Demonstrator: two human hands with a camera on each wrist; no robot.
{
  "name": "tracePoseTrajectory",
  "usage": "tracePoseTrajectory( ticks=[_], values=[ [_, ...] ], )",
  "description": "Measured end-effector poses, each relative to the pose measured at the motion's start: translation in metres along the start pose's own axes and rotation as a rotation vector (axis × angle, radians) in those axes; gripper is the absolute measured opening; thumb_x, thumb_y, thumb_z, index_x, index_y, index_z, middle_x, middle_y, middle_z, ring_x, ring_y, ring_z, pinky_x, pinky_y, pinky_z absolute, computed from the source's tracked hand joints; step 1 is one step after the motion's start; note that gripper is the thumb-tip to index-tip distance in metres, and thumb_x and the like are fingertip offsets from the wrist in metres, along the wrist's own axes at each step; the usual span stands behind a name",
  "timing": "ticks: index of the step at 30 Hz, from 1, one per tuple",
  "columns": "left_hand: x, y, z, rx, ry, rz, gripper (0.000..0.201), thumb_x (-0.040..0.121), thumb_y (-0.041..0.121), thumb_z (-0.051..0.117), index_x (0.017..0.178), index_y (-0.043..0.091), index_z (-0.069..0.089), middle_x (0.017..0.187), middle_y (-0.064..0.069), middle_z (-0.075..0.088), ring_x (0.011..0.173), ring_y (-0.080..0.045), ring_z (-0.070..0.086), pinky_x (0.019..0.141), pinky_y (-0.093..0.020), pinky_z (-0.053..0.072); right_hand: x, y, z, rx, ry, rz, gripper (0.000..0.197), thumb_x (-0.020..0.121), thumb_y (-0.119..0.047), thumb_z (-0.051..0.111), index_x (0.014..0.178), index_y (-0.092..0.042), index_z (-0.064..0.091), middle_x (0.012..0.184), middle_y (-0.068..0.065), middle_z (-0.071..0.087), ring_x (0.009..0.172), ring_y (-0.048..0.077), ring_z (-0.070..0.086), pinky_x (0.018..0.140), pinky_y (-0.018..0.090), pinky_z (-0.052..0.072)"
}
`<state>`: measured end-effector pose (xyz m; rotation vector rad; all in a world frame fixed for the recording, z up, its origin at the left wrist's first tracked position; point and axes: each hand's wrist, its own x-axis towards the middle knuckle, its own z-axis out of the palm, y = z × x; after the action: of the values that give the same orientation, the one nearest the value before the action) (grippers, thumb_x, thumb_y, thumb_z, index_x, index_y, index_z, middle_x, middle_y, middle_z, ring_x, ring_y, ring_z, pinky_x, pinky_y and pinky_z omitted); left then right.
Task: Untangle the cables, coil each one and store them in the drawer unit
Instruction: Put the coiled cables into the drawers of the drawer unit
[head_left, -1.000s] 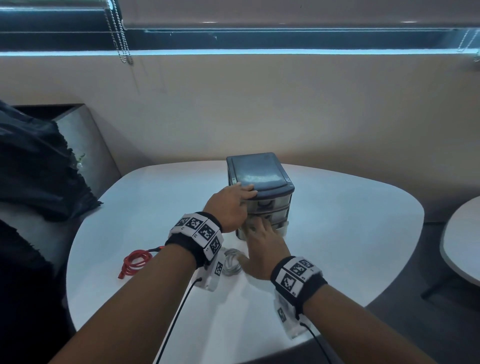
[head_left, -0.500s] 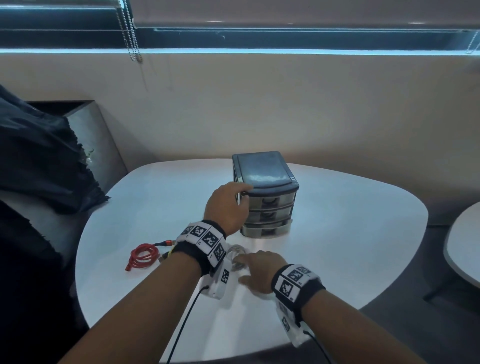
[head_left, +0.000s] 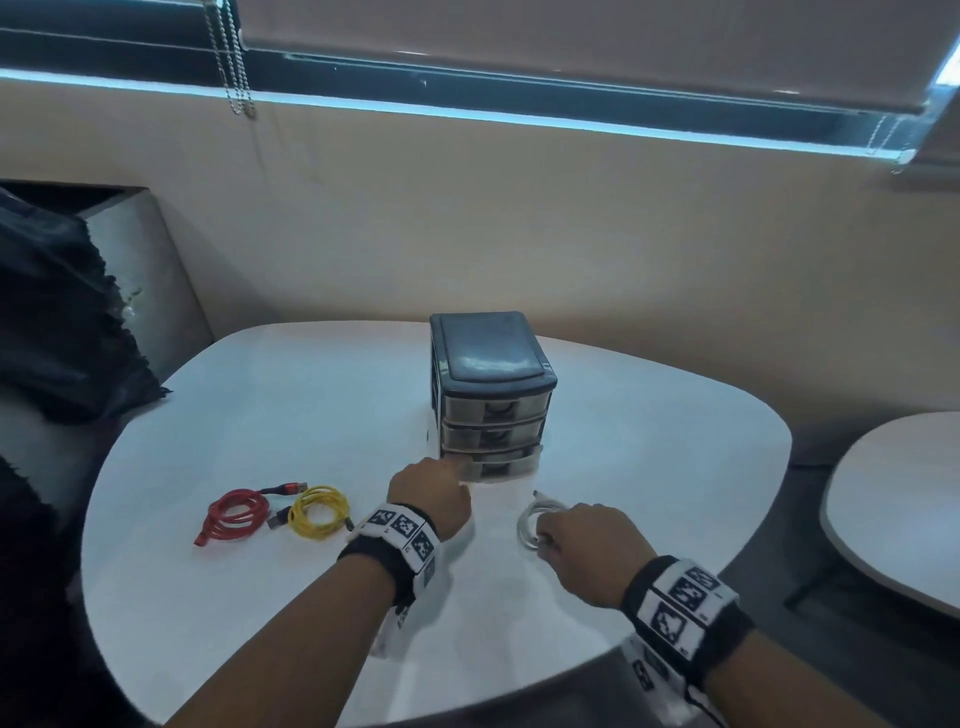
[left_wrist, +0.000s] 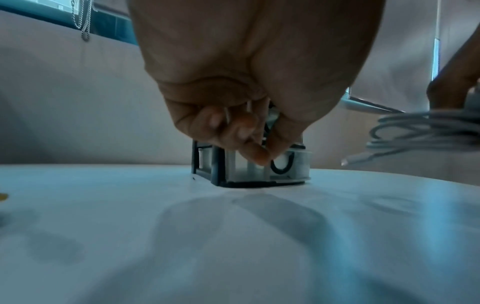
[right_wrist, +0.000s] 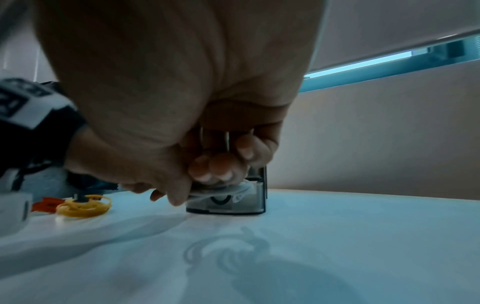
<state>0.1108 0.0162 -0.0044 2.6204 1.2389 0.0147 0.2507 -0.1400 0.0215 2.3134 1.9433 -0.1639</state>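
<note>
A small grey drawer unit (head_left: 493, 364) with three clear drawers stands mid-table. Its bottom drawer (head_left: 501, 467) sticks out slightly, and a black cable (left_wrist: 281, 166) shows inside it. My left hand (head_left: 460, 470) is at that drawer's left front; in the left wrist view its thumb and curled fingers (left_wrist: 255, 156) pinch the drawer's front edge. My right hand (head_left: 545, 535) grips a coiled white cable (head_left: 537, 514) just above the table, in front and right of the unit. A coiled red cable (head_left: 236, 514) and a coiled yellow cable (head_left: 318, 512) lie side by side to the left.
The white table (head_left: 649, 457) has rounded edges, with open surface behind and right of the unit. A second table (head_left: 893, 499) stands off to the right. Dark cloth (head_left: 57, 322) hangs over a seat at the left. A wall runs close behind.
My left hand dropped from the unit's top corner to the bottom drawer. My right hand left the drawer, took up the white coil and carried it right. The yellow coil is now uncovered.
</note>
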Motion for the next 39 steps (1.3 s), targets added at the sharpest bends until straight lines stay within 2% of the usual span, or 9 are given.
tracePoseTrajectory(
  ticks=[7, 9, 11, 16, 21, 25, 31, 35, 39],
  values=[
    [0.003, 0.004, -0.002, -0.072, 0.089, -0.003, 0.033, 0.096, 0.046, 0.05, 0.098, 0.022, 0.073, 0.119, -0.004, 0.055, 0.107, -0.027, 0.054, 0.09, -0.037, 0.046, -0.001, 0.016, -0.021, 0.129, 0.124, 0.036, 0.019, 0.098, -0.04, 0.047, 0.1, -0.027, 0.06, 0.098, 0.001, 0.069, 0.092, 0.027, 0.062, 0.067, 0.03, 0.031],
    [0.0, -0.001, -0.001, -0.121, 0.089, -0.019, 0.034, 0.09, 0.047, 0.062, 0.117, 0.027, 0.067, 0.134, -0.002, 0.046, 0.118, -0.025, 0.05, 0.095, -0.038, 0.046, 0.004, 0.009, -0.028, 0.152, 0.17, 0.022, 0.017, 0.099, -0.038, 0.047, 0.099, -0.027, 0.061, 0.096, -0.001, 0.069, 0.088, 0.026, 0.06, 0.066, 0.03, 0.031],
    [-0.002, -0.008, 0.003, -0.212, 0.017, -0.02, 0.064, 0.084, 0.045, 0.071, 0.142, 0.035, 0.044, 0.153, 0.0, 0.028, 0.129, -0.026, 0.047, 0.101, -0.04, 0.046, 0.016, 0.0, -0.03, 0.164, 0.183, 0.006, 0.016, 0.098, -0.037, 0.048, 0.099, -0.027, 0.06, 0.096, 0.0, 0.069, 0.084, 0.026, 0.058, 0.066, 0.03, 0.033],
    [-0.003, -0.016, 0.008, -0.341, -0.029, -0.004, 0.085, 0.085, 0.041, 0.071, 0.154, 0.037, 0.023, 0.166, 0.01, 0.005, 0.135, -0.022, 0.048, 0.102, -0.035, 0.045, 0.063, -0.017, -0.014, 0.072, -0.013, 0.002, 0.019, 0.094, -0.027, 0.049, 0.101, -0.023, 0.067, 0.103, 0.002, 0.068, 0.092, 0.026, 0.062, 0.072, 0.03, 0.044],
    [-0.002, -0.022, 0.009, -0.356, -0.027, 0.007, 0.088, 0.084, 0.042, 0.072, 0.155, 0.038, 0.02, 0.166, 0.013, 0.007, 0.138, -0.021, 0.045, 0.104, -0.034, 0.043, 0.084, -0.026, -0.001, 0.103, 0.055, 0.17, 0.029, 0.088, -0.013, 0.051, 0.117, -0.018, 0.055, 0.111, 0.008, 0.067, 0.101, 0.031, 0.064, 0.08, 0.035, 0.05],
    [-0.001, -0.025, 0.011, -0.404, -0.004, 0.039, 0.089, 0.083, 0.042, 0.071, 0.154, 0.045, 0.017, 0.165, 0.014, 0.01, 0.138, -0.02, 0.044, 0.105, -0.034, 0.044, 0.075, -0.041, 0.014, 0.207, 0.222, 0.166, 0.018, 0.093, -0.027, 0.05, 0.103, -0.015, 0.059, 0.104, 0.007, 0.067, 0.098, 0.029, 0.062, 0.078, 0.036, 0.048],
    [-0.004, -0.024, 0.013, -0.43, 0.0, 0.043, 0.078, 0.086, 0.04, 0.068, 0.152, 0.043, 0.027, 0.165, 0.015, 0.012, 0.137, -0.017, 0.046, 0.103, -0.031, 0.042, 0.088, -0.041, 0.027, 0.23, 0.012, 0.138, 0.044, 0.092, -0.043, 0.03, 0.104, -0.013, 0.061, 0.121, 0.011, 0.059, 0.119, 0.031, 0.05, 0.09, 0.04, 0.045],
    [-0.004, -0.026, 0.014, -0.42, 0.019, 0.063, 0.071, 0.089, 0.041, 0.064, 0.152, 0.041, 0.03, 0.164, 0.015, 0.016, 0.137, -0.017, 0.045, 0.103, -0.031, 0.042, 0.089, -0.048, 0.018, 0.257, 0.05, 0.182, 0.025, 0.097, -0.033, 0.04, 0.097, -0.016, 0.058, 0.105, 0.007, 0.066, 0.1, 0.029, 0.061, 0.084, 0.036, 0.046],
    [-0.006, -0.033, 0.015, -0.385, -0.004, 0.051, 0.061, 0.094, 0.043, 0.06, 0.15, 0.028, 0.039, 0.156, 0.005, 0.037, 0.131, -0.019, 0.05, 0.106, -0.033, 0.043, 0.097, -0.04, 0.023, 0.355, -0.064, 0.14, 0.045, 0.087, -0.051, 0.027, 0.094, -0.019, 0.059, 0.106, 0.009, 0.063, 0.102, 0.03, 0.06, 0.086, 0.043, 0.05]
  ],
)
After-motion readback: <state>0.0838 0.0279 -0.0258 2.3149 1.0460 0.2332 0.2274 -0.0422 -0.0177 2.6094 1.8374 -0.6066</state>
